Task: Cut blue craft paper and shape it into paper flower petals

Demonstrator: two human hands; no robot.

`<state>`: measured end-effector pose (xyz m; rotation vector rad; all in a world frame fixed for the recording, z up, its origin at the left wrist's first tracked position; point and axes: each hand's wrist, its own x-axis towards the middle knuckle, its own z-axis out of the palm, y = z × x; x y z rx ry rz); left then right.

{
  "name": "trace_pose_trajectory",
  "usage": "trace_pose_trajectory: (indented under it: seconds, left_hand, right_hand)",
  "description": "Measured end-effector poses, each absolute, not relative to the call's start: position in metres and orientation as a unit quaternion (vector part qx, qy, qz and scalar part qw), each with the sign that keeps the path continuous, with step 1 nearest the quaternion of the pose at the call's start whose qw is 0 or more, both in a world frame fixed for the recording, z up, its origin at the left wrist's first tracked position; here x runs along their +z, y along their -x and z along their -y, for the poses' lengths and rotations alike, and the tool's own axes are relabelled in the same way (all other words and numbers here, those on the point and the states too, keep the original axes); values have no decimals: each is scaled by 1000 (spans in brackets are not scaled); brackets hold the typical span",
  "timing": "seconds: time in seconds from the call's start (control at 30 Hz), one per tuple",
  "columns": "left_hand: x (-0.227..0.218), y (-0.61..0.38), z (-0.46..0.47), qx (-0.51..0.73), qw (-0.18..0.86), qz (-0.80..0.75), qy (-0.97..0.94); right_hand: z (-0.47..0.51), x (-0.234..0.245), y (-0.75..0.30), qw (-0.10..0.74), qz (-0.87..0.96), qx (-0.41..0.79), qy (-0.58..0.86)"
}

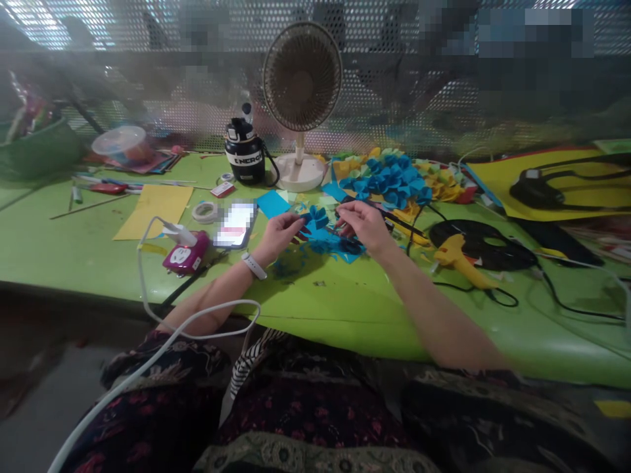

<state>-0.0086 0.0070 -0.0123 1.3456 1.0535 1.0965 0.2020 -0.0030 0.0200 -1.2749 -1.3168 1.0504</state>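
Blue paper petals [315,219] hung above the green counter [315,309], nearer my left hand [279,238], which pinched them, than my right hand [363,225], which curved just beside them, its grip impossible to tell from here; a yellow glue gun [456,257] lay further right.

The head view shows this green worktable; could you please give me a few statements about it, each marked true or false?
1. The left hand wears a white band on its wrist. True.
2. A yellow hot glue gun lies right of the hands. True.
3. The right hand grips that glue gun. False: the right hand is over blue paper, apart from the gun.
4. The fan stands on the floor. False: the fan stands on the green table.
5. Blue paper petals are heaped beyond the hands. True.
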Motion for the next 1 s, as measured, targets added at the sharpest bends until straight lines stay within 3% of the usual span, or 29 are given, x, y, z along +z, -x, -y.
trace_pose_trajectory:
  seconds: [0.33,0.7,1.0]
  left_hand:
    - [-31,7,-15,495,463,-377,-632]
    - [-35,9,-17,583,319,-313,-679]
    - [-36,10,-18,551,321,-295,-711]
  right_hand:
    - [9,13,-200,433,631,406,499]
    - [8,10,-197,475,610,404,488]
    - [4,9,-204,477,629,360,498]
